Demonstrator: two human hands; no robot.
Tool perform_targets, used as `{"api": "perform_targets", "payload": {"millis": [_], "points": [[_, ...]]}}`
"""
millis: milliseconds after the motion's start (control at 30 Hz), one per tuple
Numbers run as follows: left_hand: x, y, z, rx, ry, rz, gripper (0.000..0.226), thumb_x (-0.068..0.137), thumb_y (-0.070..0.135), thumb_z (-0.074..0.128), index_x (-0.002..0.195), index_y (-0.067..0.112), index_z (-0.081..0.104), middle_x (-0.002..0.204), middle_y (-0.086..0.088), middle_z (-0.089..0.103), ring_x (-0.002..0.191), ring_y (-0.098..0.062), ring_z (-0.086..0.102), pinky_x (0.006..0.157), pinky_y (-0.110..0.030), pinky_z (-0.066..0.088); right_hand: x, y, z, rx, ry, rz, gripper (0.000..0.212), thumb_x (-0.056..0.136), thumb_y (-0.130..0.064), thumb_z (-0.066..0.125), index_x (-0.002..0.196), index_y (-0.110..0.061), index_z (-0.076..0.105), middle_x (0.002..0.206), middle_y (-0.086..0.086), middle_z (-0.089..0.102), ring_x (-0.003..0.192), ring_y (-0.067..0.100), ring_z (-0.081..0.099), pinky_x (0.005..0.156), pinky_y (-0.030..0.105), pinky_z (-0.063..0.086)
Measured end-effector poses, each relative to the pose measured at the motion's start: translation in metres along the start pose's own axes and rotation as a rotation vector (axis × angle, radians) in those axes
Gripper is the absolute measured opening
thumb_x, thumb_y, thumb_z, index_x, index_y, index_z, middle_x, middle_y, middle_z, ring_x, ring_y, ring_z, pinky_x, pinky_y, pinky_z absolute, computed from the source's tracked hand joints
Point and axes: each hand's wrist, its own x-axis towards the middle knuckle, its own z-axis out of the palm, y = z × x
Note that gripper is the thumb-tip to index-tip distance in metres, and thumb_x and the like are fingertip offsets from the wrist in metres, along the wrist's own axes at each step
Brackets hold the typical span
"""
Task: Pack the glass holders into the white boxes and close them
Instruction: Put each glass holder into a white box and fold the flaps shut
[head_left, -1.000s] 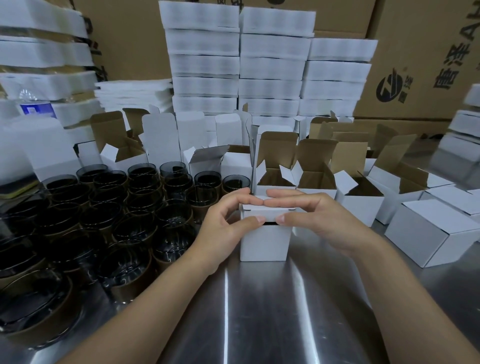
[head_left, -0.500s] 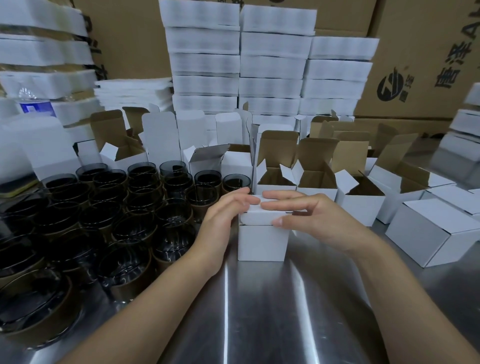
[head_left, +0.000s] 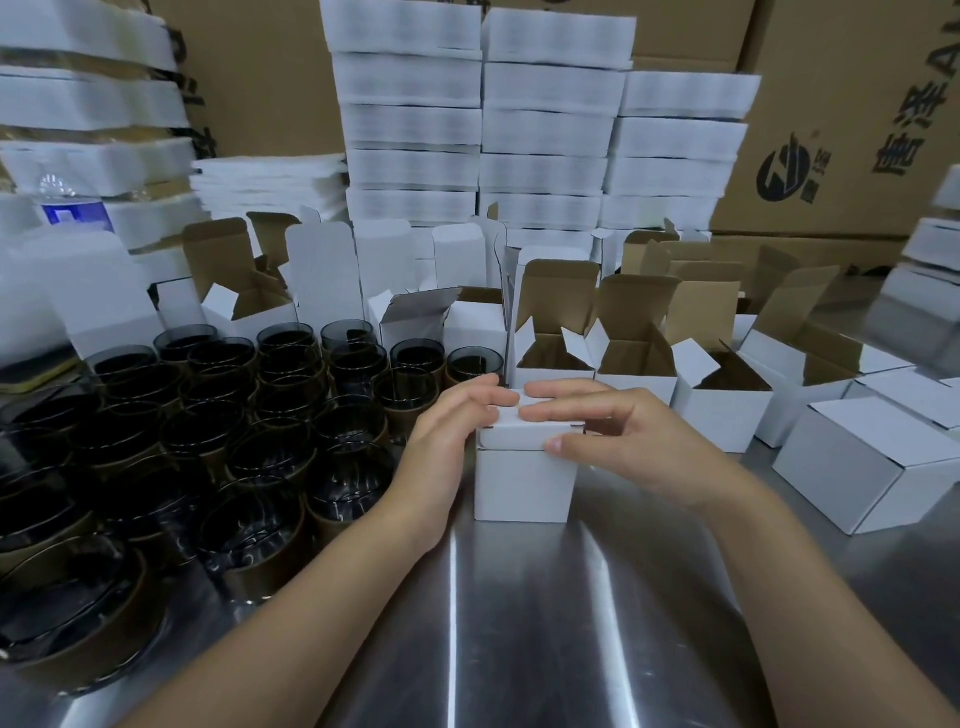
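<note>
Head | white box (head_left: 522, 483) lid now down | both hands' fingers (head_left: 550, 410) flat, pressing it

The scene is lit dimly and coolly from above. Long bright streaks of glare are thrown along the steel table (head_left: 519, 623), and soft shadows are cast beneath the forearms. Wide-angle distortion is seen at the edges, where the stacked white cartons (head_left: 93, 104) are bent and smeared. The dark glass holders (head_left: 218, 426) are rendered murky, with detail lost in the nearest ones. The centre is held fairly sharp.
</note>
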Motion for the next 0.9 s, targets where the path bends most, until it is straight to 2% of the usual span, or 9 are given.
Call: {"api": "perform_targets", "payload": {"millis": [67, 167, 267, 433, 567, 600, 733, 800, 900], "points": [[-0.0003, -0.0015, 0.0012, 0.03, -0.004, 0.015, 0.021, 0.075, 0.009, 0.053, 0.082, 0.016, 0.071, 0.126, 0.003, 0.058, 0.122, -0.02, 0.052, 0.111, -0.048, 0.034, -0.0005, -0.0008, 0.002, -0.034, -0.018, 0.0, 0.029, 0.081, -0.027, 0.071, 0.094, -0.053, 0.07, 0.127, -0.029, 0.053, 0.12, -0.01, 0.044, 0.104, 0.026, 0.035], [-0.0009, -0.0034, 0.0037, 0.105, -0.006, 0.053, 0.036, 0.085, -0.01, 0.042, 0.091, 0.016, 0.066, 0.125, 0.006, 0.055, 0.119, -0.014, 0.052, 0.106, -0.037, 0.04, -0.0008, -0.0017, 0.0039, -0.074, -0.049, 0.011, 0.027, 0.08, -0.03, 0.072, 0.092, -0.054, 0.07, 0.129, -0.033, 0.048, 0.123, -0.01, 0.039, 0.104, 0.026, 0.03], [-0.001, -0.002, 0.0037, 0.107, -0.007, 0.051, 0.038, 0.085, -0.011, 0.04, 0.094, 0.017, 0.064, 0.124, 0.007, 0.055, 0.112, -0.007, 0.054, 0.098, -0.03, 0.042, -0.001, -0.0035, 0.0041, -0.067, -0.063, 0.032, 0.03, 0.08, -0.027, 0.072, 0.091, -0.055, 0.07, 0.132, -0.031, 0.047, 0.126, -0.006, 0.039, 0.108, 0.031, 0.03], [-0.0004, -0.003, 0.0044, 0.18, -0.006, 0.08, 0.039, 0.085, -0.011, 0.039, 0.084, 0.017, 0.066, 0.13, 0.006, 0.051, 0.124, -0.01, 0.047, 0.104, -0.03, 0.039, -0.0004, -0.0024, 0.0029, -0.056, -0.093, 0.047, 0.032, 0.081, -0.023, 0.073, 0.097, -0.05, 0.071, 0.134, -0.032, 0.045, 0.126, -0.006, 0.038, 0.109, 0.028, 0.029], [-0.0041, -0.0029, 0.0065, 0.226, -0.03, 0.108, 0.036, 0.087, -0.009, 0.04, 0.073, 0.016, 0.063, 0.133, 0.007, 0.047, 0.117, 0.006, 0.045, 0.086, -0.003, 0.038, -0.0004, 0.0002, 0.0014, -0.062, -0.132, 0.05, 0.033, 0.081, -0.025, 0.072, 0.1, -0.052, 0.069, 0.133, -0.038, 0.041, 0.124, -0.014, 0.036, 0.101, 0.02, 0.026], [-0.0044, -0.0048, 0.0068, 0.226, -0.035, 0.108, 0.034, 0.088, -0.009, 0.042, 0.074, 0.015, 0.062, 0.133, 0.006, 0.047, 0.118, 0.003, 0.045, 0.09, -0.006, 0.037, -0.0003, 0.0009, 0.0012, -0.07, -0.134, 0.045, 0.033, 0.081, -0.027, 0.072, 0.099, -0.053, 0.069, 0.133, -0.039, 0.041, 0.124, -0.014, 0.036, 0.1, 0.019, 0.026], [-0.0051, -0.0084, 0.0066, 0.187, -0.042, 0.081, 0.015, 0.084, 0.002, 0.054, 0.076, 0.013, 0.06, 0.129, -0.01, 0.054, 0.125, -0.019, 0.047, 0.109, -0.038, 0.035, 0.0011, 0.0033, 0.0025, -0.081, -0.111, 0.037, 0.029, 0.079, -0.032, 0.073, 0.097, -0.054, 0.069, 0.134, -0.036, 0.042, 0.126, -0.01, 0.035, 0.104, 0.026, 0.027], [-0.006, -0.0071, 0.0063, 0.178, -0.052, 0.069, 0.006, 0.08, 0.011, 0.056, 0.078, 0.014, 0.06, 0.131, -0.009, 0.054, 0.125, -0.019, 0.048, 0.108, -0.039, 0.036, 0.0009, 0.0042, 0.0031, -0.086, -0.11, 0.031, 0.029, 0.079, -0.033, 0.072, 0.097, -0.054, 0.069, 0.133, -0.038, 0.041, 0.126, -0.011, 0.035, 0.103, 0.024, 0.026], [-0.0053, -0.0099, 0.0051, 0.2, -0.049, 0.06, 0.017, 0.088, 0.004, 0.053, 0.082, 0.017, 0.06, 0.133, -0.006, 0.052, 0.124, -0.022, 0.049, 0.107, -0.046, 0.038, 0.001, 0.0056, 0.0037, -0.095, -0.109, 0.019, 0.03, 0.081, -0.031, 0.072, 0.099, -0.054, 0.068, 0.135, -0.037, 0.04, 0.127, -0.011, 0.034, 0.103, 0.023, 0.026]]}}
